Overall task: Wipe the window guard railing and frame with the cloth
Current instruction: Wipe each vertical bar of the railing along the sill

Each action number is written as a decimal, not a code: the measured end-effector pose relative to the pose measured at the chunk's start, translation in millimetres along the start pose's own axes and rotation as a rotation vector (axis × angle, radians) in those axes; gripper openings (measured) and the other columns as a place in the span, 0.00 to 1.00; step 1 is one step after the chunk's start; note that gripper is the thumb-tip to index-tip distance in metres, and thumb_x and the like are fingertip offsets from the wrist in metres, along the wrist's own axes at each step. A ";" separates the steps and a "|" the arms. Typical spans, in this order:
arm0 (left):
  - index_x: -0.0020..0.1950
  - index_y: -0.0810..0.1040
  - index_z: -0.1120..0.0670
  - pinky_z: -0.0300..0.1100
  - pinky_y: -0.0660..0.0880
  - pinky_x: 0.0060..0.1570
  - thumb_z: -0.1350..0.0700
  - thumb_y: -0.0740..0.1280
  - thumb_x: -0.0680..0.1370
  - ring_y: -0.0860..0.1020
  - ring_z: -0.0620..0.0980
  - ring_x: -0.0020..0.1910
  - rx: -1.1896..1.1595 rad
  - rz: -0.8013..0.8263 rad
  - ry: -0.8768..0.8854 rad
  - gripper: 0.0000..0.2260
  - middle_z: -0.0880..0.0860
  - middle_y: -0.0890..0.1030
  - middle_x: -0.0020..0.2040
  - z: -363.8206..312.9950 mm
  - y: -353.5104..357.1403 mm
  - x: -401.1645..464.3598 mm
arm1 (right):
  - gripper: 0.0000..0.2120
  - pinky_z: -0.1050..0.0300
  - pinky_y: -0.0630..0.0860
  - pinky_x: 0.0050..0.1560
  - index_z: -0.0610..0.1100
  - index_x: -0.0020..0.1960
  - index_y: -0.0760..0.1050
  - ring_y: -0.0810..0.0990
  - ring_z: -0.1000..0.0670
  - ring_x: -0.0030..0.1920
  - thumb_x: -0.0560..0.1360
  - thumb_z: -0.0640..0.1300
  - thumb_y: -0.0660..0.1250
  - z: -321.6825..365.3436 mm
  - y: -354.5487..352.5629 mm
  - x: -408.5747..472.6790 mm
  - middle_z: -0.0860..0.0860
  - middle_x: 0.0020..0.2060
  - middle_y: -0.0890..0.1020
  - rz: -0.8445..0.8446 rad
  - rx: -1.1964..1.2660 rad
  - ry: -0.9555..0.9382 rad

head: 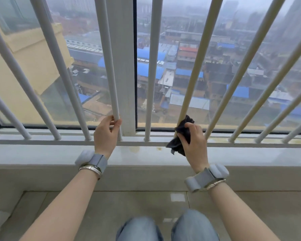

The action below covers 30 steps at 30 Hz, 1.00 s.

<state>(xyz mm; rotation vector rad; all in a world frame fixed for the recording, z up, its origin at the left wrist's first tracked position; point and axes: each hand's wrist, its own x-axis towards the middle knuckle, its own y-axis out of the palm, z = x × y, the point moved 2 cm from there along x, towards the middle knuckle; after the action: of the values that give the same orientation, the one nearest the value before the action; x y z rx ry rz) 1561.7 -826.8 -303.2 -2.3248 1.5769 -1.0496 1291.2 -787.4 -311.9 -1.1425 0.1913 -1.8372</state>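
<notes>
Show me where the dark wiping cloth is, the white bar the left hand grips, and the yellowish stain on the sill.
dark wiping cloth (pixel 176 146), head view, hanging lower fold
white bar (pixel 109 70), head view, mid-length
yellowish stain (pixel 135 149), head view, its centre

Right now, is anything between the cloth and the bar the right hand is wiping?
Nothing visible. The right hand holds the dark cloth directly against the lower end of the bar, just above the bottom rail. The left hand grips a different bar, well clear.
</notes>
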 end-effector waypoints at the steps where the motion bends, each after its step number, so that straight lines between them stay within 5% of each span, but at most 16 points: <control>1: 0.57 0.77 0.58 0.39 0.71 0.44 0.52 0.63 0.78 0.76 0.49 0.42 0.017 -0.003 0.018 0.12 0.55 0.79 0.48 -2.1 -2.5 0.9 | 0.10 0.67 0.68 0.44 0.38 0.52 0.73 0.75 0.49 0.45 0.72 0.35 0.70 -4.0 7.3 -2.7 0.44 0.47 0.78 0.013 -0.004 0.047; 5: 0.58 0.75 0.61 0.40 0.73 0.42 0.56 0.65 0.78 0.73 0.47 0.37 0.007 -0.070 -0.011 0.12 0.57 0.74 0.49 -11.6 -5.1 -1.7 | 0.08 0.50 0.77 0.34 0.39 0.48 0.75 0.78 0.42 0.39 0.70 0.34 0.70 -29.4 24.0 -19.2 0.46 0.39 0.78 0.137 -0.263 -0.051; 8: 0.59 0.69 0.58 0.38 0.72 0.38 0.59 0.64 0.77 0.73 0.42 0.36 -0.188 -0.120 -0.006 0.12 0.51 0.72 0.41 -17.2 -1.1 -21.0 | 0.12 0.49 0.78 0.34 0.42 0.47 0.76 0.78 0.42 0.40 0.66 0.33 0.73 -31.9 11.7 -24.7 0.47 0.39 0.78 0.157 -0.467 -0.156; 11: 0.58 0.68 0.57 0.40 0.74 0.39 0.60 0.64 0.77 0.74 0.38 0.41 -0.264 0.001 0.033 0.11 0.50 0.73 0.43 -23.4 11.6 -39.6 | 0.22 0.51 0.79 0.41 0.42 0.50 0.79 0.79 0.41 0.43 0.59 0.28 0.74 -38.6 2.4 -21.6 0.45 0.44 0.81 0.013 -0.577 -0.021; 14: 0.63 0.67 0.55 0.41 0.76 0.47 0.57 0.63 0.78 0.74 0.43 0.48 -0.236 0.205 0.022 0.14 0.52 0.73 0.52 -27.1 33.1 -40.2 | 0.25 0.52 0.78 0.46 0.40 0.52 0.80 0.80 0.41 0.46 0.56 0.27 0.75 -35.8 12.4 -23.2 0.44 0.45 0.83 -0.075 -0.584 0.089; 18: 0.71 0.62 0.54 0.44 0.72 0.57 0.54 0.62 0.79 0.73 0.48 0.57 -0.243 0.283 0.025 0.21 0.52 0.72 0.62 -38.4 58.2 -33.6 | 0.21 0.49 0.77 0.50 0.40 0.57 0.79 0.77 0.39 0.51 0.65 0.28 0.70 -27.2 27.5 -28.8 0.45 0.50 0.82 0.130 -0.388 -0.033; 24: 0.60 0.68 0.54 0.56 0.75 0.51 0.55 0.61 0.79 0.77 0.52 0.48 -0.260 0.289 -0.053 0.11 0.49 0.77 0.49 -48.5 70.4 -29.1 | 0.23 0.52 0.79 0.42 0.39 0.49 0.81 0.79 0.41 0.41 0.55 0.26 0.74 -49.4 6.9 -22.7 0.45 0.39 0.82 0.001 -0.567 0.021; 27: 0.58 0.69 0.54 0.56 0.76 0.49 0.56 0.62 0.79 0.77 0.53 0.45 -0.236 0.227 -0.039 0.08 0.51 0.77 0.47 -52.9 73.3 -33.6 | 0.24 0.47 0.77 0.50 0.38 0.55 0.79 0.77 0.39 0.48 0.59 0.33 0.77 -37.4 24.2 -33.1 0.43 0.47 0.82 0.087 -0.476 -0.064; 30: 0.58 0.69 0.56 0.56 0.76 0.48 0.57 0.61 0.79 0.77 0.53 0.45 -0.220 0.185 -0.020 0.08 0.51 0.77 0.47 -53.9 75.3 -34.7 | 0.30 0.46 0.77 0.43 0.45 0.61 0.75 0.69 0.43 0.54 0.61 0.41 0.77 -47.1 16.9 -34.1 0.45 0.54 0.79 0.188 -0.510 -0.163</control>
<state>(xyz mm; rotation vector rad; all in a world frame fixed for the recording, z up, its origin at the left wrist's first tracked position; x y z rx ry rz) 1464.1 -816.2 -315.0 -2.2546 1.9442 -0.8477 1270.1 -785.5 -368.6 -1.5561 0.6776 -1.5598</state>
